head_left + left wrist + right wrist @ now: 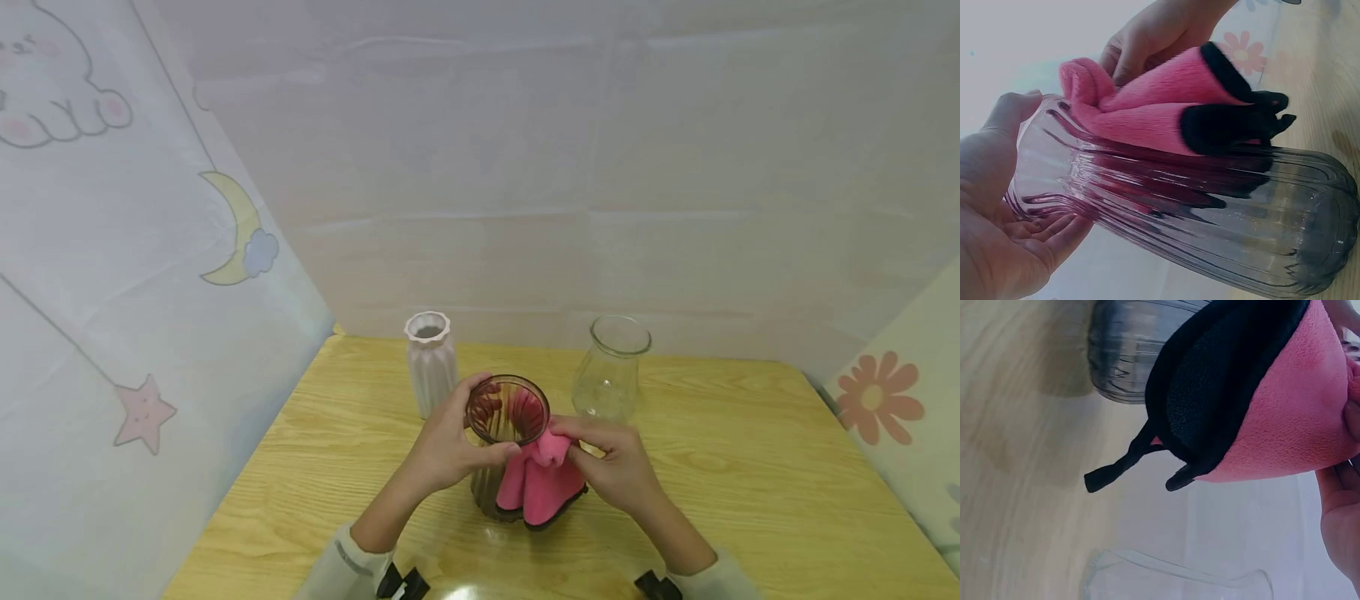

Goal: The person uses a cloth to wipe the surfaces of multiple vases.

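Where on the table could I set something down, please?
The table is bare right of the clear vase and right hand, and left of the white vase and left hand. It is crowded between the hands, with the tinted vase and cloth.

Soft, even light fills the head view, white glare spotting the near table (712, 500), while the left wrist view burns out the backdrop (1016, 44) behind a glinting vase (1210, 219) and the right wrist view looks hazy.
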Motion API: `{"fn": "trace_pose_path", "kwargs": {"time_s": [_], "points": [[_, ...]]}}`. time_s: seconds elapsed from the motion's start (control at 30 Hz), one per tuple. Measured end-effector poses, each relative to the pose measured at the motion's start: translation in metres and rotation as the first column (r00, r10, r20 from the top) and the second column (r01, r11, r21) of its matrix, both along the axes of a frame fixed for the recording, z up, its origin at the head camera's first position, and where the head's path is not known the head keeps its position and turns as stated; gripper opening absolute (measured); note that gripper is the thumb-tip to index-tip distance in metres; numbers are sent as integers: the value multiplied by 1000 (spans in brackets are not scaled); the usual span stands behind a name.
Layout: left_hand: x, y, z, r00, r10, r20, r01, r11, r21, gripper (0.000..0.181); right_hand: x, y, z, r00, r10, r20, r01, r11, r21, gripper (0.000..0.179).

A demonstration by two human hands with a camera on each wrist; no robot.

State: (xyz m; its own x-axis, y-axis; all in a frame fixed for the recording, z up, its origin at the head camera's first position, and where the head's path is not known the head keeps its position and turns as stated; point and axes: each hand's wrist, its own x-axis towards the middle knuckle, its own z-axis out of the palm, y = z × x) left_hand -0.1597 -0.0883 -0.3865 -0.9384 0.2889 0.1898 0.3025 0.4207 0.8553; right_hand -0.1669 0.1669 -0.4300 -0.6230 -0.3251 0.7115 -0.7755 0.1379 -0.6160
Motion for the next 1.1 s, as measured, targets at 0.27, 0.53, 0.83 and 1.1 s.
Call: {"fn": "trace_pose_path", "kwargs": {"time_s": [0.27, 0.53, 0.83, 1.1], "points": [[-3, -4, 0, 996, -87, 10, 87, 996, 24, 96, 3, -4, -6, 1000, 3, -2, -3, 997, 71, 41], [-11, -12, -2, 979, -201, 31, 199, 979, 42, 93, 7, -1, -12, 997, -72, 14, 67, 976, 207, 43], [-23, -18, -5, 953, -304, -7, 304, 951, 55, 91, 8, 2, -18, 995, -81, 50, 62, 950, 305, 42], [-22, -21, -5, 937, -350, -16, 349, 928, 129, 106, 10, 7, -11, 994, -24, 109, -21, 919, 394, 35]]}}
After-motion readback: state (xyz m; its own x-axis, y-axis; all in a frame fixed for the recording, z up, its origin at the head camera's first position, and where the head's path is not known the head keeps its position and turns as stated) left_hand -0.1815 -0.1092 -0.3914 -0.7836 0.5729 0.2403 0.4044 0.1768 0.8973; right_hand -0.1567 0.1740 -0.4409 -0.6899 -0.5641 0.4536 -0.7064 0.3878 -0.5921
